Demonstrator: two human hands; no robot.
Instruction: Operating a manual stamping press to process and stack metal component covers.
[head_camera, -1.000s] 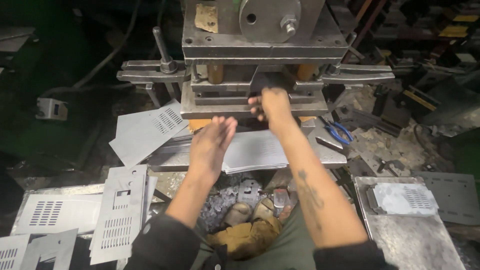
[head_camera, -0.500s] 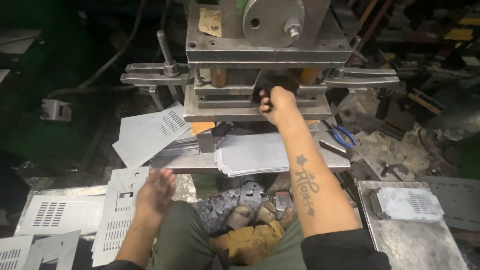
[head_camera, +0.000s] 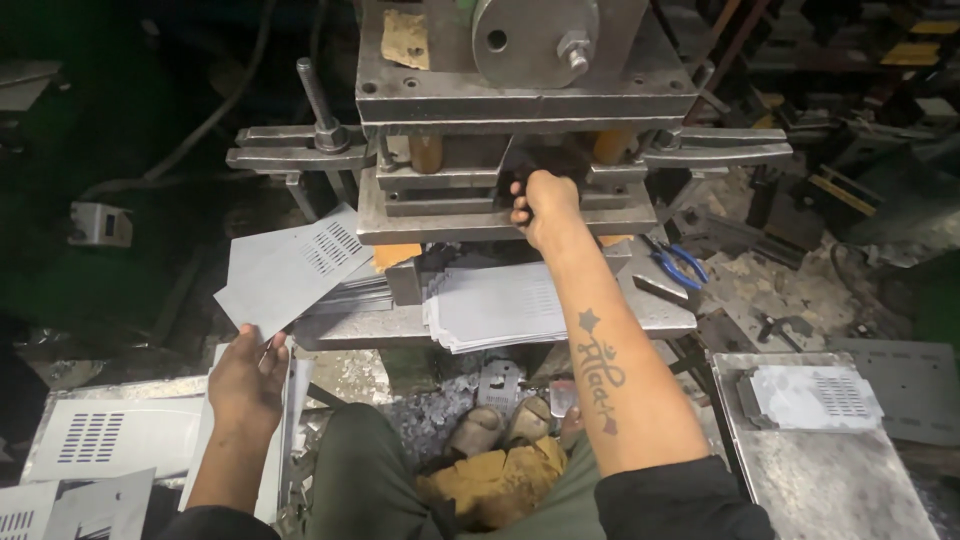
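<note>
Grey slotted sheet — flat, tilted

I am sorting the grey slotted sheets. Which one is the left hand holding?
The left hand holds the sheet tilted up left of the press; the others lie flat in stacks.

Dim shop, light from above on the centre; corners v. dark, edges slightly warped, mostly sharp.

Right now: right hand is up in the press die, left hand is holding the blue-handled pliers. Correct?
Not quite. The head view shows the left hand gripping a perforated metal sheet, not the pliers, which lie untouched on the press table. The right hand is up in the press die as stated.
</note>
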